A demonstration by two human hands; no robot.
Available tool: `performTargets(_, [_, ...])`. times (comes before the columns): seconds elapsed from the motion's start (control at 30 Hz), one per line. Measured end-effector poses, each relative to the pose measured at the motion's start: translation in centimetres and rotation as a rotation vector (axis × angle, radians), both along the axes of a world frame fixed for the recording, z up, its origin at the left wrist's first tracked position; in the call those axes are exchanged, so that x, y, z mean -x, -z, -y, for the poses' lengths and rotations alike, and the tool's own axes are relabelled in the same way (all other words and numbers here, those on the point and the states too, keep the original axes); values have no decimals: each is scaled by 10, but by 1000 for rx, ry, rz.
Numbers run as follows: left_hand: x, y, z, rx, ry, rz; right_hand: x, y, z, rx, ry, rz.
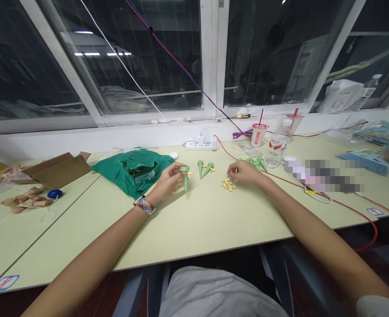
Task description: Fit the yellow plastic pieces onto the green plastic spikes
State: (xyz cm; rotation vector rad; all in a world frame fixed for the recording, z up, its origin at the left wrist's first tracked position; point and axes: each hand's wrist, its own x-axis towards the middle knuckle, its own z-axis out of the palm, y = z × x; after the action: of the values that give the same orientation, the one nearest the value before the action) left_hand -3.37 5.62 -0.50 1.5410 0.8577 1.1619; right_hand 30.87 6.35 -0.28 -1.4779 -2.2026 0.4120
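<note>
My left hand [168, 179] is closed on a green cone-shaped spike [185, 178], held point down just above the table. More green spikes [205, 167] lie a little further back, and another group of green spikes [257, 163] lies behind my right hand. My right hand [245, 172] rests on the table with its fingers pinched at a small pile of yellow plastic pieces [227, 185]. A few yellow pieces [175, 188] also lie under my left hand.
A green plastic bag [133, 171] lies open left of my left hand. Flattened cardboard [57, 169] and a blue cap [54, 193] are at the far left. A power strip [201, 145], two drink cups [258, 134], a water bottle [278, 149] and a red cable [346, 207] are at the back and right.
</note>
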Motion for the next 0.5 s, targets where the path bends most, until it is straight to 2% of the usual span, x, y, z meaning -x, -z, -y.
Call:
performTargets(0.1, [0,2,-1,21,-13,-17,-3,4,2,39,-8,69])
performTargets(0.3, [-3,6,-2,53,-5,31,2,1,1,72,-23,67])
performTargets(0.5, [-9,2,3,78,-2,41,-6,2,0,52,-10,64])
